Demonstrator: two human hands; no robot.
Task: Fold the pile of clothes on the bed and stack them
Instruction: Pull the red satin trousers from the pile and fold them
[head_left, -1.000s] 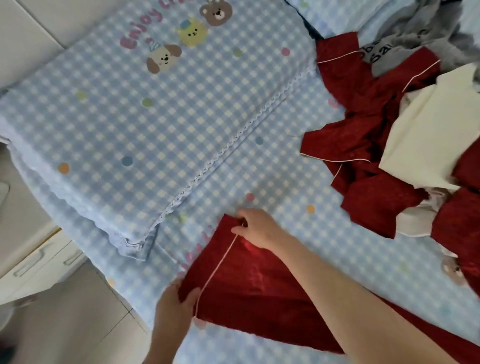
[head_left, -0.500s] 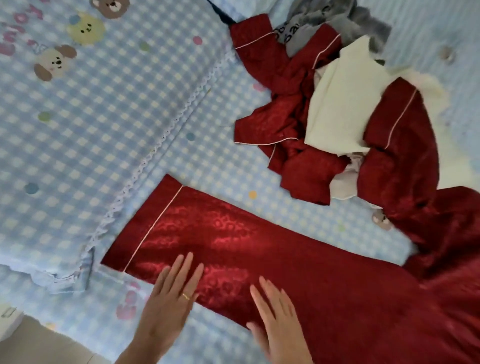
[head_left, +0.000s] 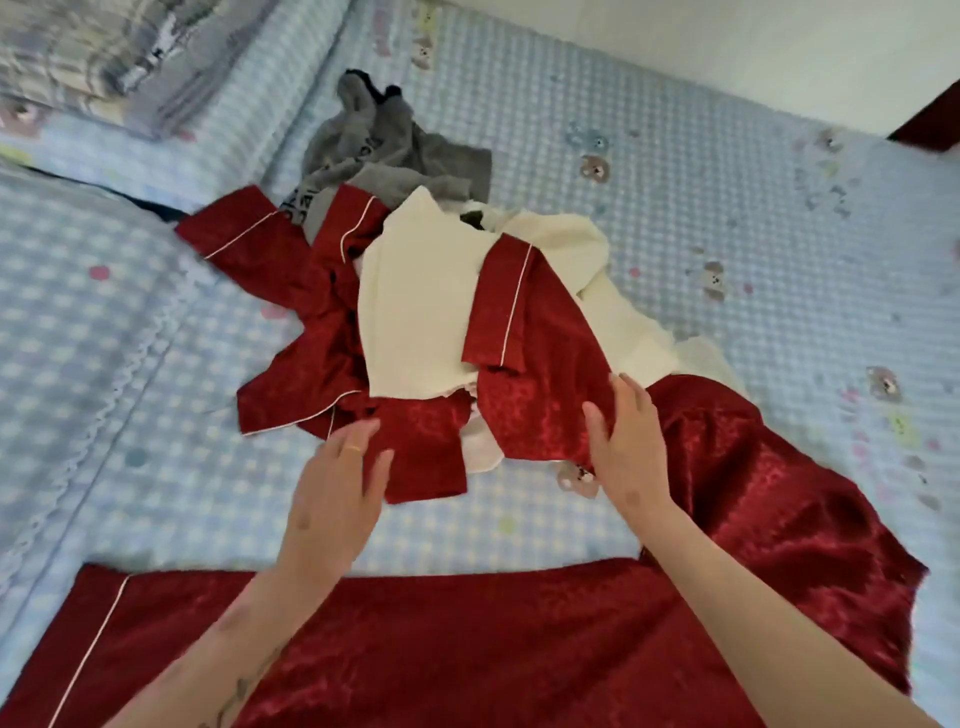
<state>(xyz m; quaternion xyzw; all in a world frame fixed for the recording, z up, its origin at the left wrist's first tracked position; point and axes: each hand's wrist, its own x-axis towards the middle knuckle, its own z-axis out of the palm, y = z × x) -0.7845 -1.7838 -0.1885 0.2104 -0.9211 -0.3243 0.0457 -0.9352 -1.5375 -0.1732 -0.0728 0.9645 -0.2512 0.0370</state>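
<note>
Red satin trousers (head_left: 467, 639) with white piping lie with one leg flat along the near edge of the bed; the other leg (head_left: 535, 332) runs up over the pile. The pile holds a crumpled red satin top (head_left: 306, 291), a cream garment (head_left: 415, 312) and a grey garment (head_left: 395, 150). My left hand (head_left: 337, 499) reaches over the bed with straight fingers, its fingertips at a red fold of the pile. My right hand (head_left: 628, 447) lies on the raised red trouser leg, fingers extended and thumb spread.
The bed (head_left: 675, 208) has a blue checked sheet with cartoon bears. A blue checked pillow (head_left: 78, 322) with a lace edge lies at the left. Folded patterned bedding (head_left: 130, 57) sits at the far left corner. A white wall runs behind the bed.
Both hands have left the flattened trouser leg and moved forward to the pile. The view has swung right and up, away from the pillow.
</note>
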